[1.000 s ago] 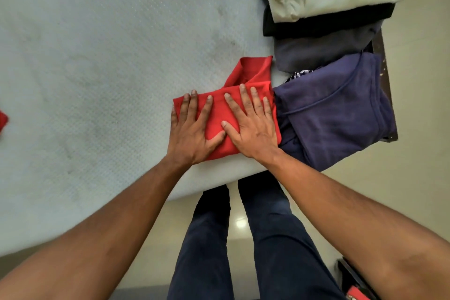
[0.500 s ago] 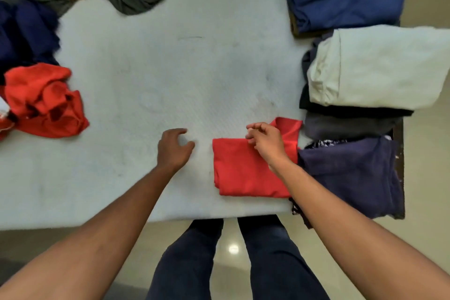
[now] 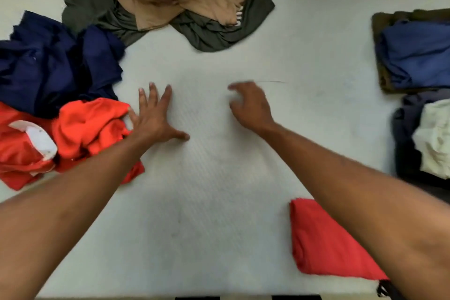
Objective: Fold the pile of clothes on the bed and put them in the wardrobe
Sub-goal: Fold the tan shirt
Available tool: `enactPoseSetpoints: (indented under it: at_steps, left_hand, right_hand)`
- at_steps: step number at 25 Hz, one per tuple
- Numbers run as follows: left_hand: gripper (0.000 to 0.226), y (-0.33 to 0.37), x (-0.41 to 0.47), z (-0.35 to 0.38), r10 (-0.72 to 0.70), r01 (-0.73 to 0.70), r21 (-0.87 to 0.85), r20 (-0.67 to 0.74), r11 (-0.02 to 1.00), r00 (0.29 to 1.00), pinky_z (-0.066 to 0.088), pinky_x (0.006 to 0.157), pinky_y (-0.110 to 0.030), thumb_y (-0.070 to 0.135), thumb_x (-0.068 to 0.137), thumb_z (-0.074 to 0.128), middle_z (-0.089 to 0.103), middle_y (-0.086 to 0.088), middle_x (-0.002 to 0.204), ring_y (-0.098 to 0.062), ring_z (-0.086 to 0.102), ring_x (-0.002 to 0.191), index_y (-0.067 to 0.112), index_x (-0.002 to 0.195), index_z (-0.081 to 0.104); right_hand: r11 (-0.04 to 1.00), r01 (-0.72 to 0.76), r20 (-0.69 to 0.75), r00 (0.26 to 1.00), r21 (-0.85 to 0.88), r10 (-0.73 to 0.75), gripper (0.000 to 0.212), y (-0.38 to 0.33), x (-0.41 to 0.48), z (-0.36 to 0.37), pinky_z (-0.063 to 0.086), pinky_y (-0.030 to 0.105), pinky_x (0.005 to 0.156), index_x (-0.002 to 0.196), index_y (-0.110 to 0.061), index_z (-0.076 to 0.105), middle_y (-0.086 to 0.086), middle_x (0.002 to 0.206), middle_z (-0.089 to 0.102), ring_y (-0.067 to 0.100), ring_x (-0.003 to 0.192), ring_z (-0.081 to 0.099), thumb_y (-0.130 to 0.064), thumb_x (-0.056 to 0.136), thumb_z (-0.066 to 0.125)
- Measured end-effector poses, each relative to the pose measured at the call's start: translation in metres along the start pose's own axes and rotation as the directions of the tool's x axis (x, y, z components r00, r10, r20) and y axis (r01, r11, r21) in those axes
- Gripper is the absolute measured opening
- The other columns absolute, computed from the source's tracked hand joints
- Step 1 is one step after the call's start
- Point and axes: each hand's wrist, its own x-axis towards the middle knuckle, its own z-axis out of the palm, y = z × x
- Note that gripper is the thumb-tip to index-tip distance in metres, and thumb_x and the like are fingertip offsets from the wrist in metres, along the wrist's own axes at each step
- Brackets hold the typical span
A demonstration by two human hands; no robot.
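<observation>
Bed (image 3: 219, 165) fills nearly the whole view: pale grey-white mattress cover, fine dotted quilted texture, lying flat. Faint dark smudges (image 3: 176, 231) low centre. Thin dark line (image 3: 270, 81) right of centre. Bed's near edge runs along the bottom; thin tan strip (image 3: 97, 298) below it, too narrow to identify. Light soft, even; dim blurred shadow low centre.

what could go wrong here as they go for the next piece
The left hand is at the crumpled orange garment, which lies bunched against a navy garment; a pull might drag both. The right forearm crosses above the folded red cloth near the bed edge; a low sweep back could muss it.
</observation>
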Motion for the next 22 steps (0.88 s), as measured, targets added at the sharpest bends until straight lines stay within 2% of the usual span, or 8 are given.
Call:
enactPoseSetpoints:
  at_steps: [2,5,9,11,13,16,19,22]
  left_hand:
    - [0.159,0.002,0.031,-0.02,0.004,-0.005,0.006,0.067,1.0,0.998,-0.001,0.111,-0.075,0.067,0.043,0.09,-0.039,0.002,0.159,-0.029,-0.033,0.148,0.045,0.153,-0.023]
    - [0.17,0.007,0.049,-0.019,0.01,-0.013,0.037,0.097,0.999,0.995,-0.007,0.104,-0.08,0.068,0.036,0.091,-0.052,0.0,0.15,-0.032,-0.043,0.141,0.045,0.145,-0.037]
    - [0.174,0.002,0.062,-0.009,0.019,-0.02,0.01,0.105,1.0,0.994,-0.013,0.101,-0.082,0.068,0.033,0.092,-0.061,0.0,0.141,-0.032,-0.052,0.133,0.044,0.139,-0.044]
    - [0.175,0.003,0.067,-0.007,0.024,-0.024,-0.005,0.113,1.0,0.993,-0.014,0.1,-0.082,0.067,0.031,0.092,-0.063,-0.001,0.138,-0.031,-0.055,0.131,0.044,0.138,-0.045]
    - [0.177,0.002,0.069,-0.006,0.02,-0.02,0.004,0.104,1.0,0.994,-0.016,0.098,-0.082,0.066,0.03,0.093,-0.063,-0.001,0.138,-0.032,-0.055,0.13,0.044,0.139,-0.044]
    - [0.178,0.003,0.071,-0.007,0.021,-0.021,-0.003,0.105,1.0,0.994,-0.017,0.097,-0.082,0.066,0.028,0.093,-0.063,-0.002,0.138,-0.032,-0.056,0.13,0.044,0.139,-0.044]
    - [0.178,0.001,0.069,-0.008,0.021,-0.021,-0.004,0.103,1.0,0.994,-0.014,0.099,-0.083,0.064,0.029,0.094,-0.064,-0.001,0.137,-0.032,-0.056,0.13,0.043,0.139,-0.044]
    - [0.178,0.004,0.068,-0.011,0.017,-0.016,-0.018,0.109,1.0,0.994,-0.014,0.099,-0.083,0.063,0.029,0.094,-0.064,-0.001,0.137,-0.032,-0.055,0.13,0.043,0.14,-0.044]
  right_hand:
    - [0.996,0.057,-0.153,0.986,-0.063,-0.066,0.053,-0.023,0.063,0.007,0.032,0.027,0.102,0.134,-0.012,0.061,0.014,0.136,0.056,0.035,0.123,0.053,-0.021,0.082,0.062]
    - [0.984,0.024,-0.296,0.952,-0.176,-0.077,0.063,-0.062,0.139,0.0,0.039,0.035,0.109,0.145,-0.018,0.05,0.007,0.15,0.045,0.03,0.13,0.045,-0.031,0.085,0.066]
    - [0.972,0.042,-0.217,0.972,-0.229,-0.093,0.093,-0.096,0.2,-0.003,0.027,0.042,0.12,0.16,-0.031,0.023,0.003,0.166,0.024,0.031,0.149,0.027,-0.049,0.084,0.073]
    - [0.96,0.083,-0.181,0.974,-0.266,-0.134,0.097,-0.109,0.221,0.009,0.027,0.041,0.118,0.161,-0.03,0.019,0.003,0.166,0.024,0.03,0.149,0.027,-0.054,0.083,0.071]
    - [0.974,0.093,-0.212,0.968,-0.205,-0.137,0.078,-0.127,0.238,0.026,0.038,0.038,0.11,0.156,-0.03,0.033,0.004,0.154,0.044,0.03,0.137,0.043,-0.041,0.085,0.064]
    - [0.988,0.077,-0.363,0.924,-0.132,-0.121,0.053,-0.145,0.24,0.032,0.048,0.035,0.093,0.135,-0.022,0.054,0.004,0.122,0.064,0.026,0.112,0.058,-0.018,0.083,0.045]
    - [0.963,0.245,-0.375,0.887,-0.115,-0.27,0.027,-0.136,0.212,0.009,0.044,0.045,0.077,0.101,-0.012,0.057,0.007,0.095,0.061,0.026,0.089,0.055,-0.015,0.078,0.043]
    - [0.927,0.339,-0.303,0.877,-0.16,-0.373,0.016,-0.093,0.148,-0.02,0.039,0.042,0.063,0.087,-0.008,0.056,0.004,0.078,0.054,0.024,0.074,0.049,-0.019,0.079,0.048]
